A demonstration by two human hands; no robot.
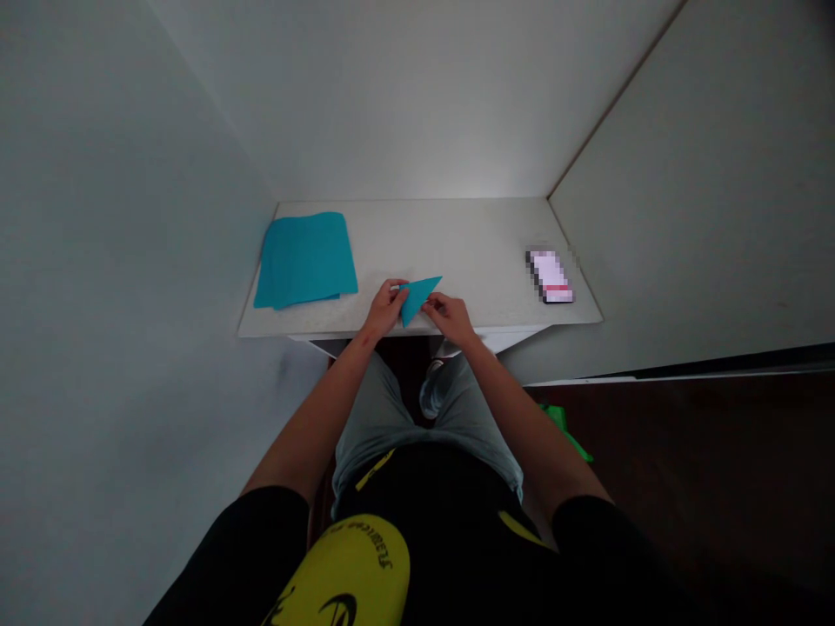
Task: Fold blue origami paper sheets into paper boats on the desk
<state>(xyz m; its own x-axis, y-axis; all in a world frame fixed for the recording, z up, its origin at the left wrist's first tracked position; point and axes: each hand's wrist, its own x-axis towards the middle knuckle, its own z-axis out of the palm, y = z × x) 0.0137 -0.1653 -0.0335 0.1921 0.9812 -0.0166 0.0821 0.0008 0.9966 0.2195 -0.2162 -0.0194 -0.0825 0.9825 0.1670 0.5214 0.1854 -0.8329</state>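
Observation:
A small folded blue paper, triangular in outline, is held just above the front part of the white table. My left hand grips its left corner, with the thumb on top and the fingers behind. At the paper's lower right edge, my right hand has its thumb and index finger pinched together at the edge. The paper's pointed tips face the upper right and downward.
A stack of blue sheets lies on the table's left side. On the right rests a phone with a lit screen. Walls enclose the table at the back and both sides. A green item is on the dark floor.

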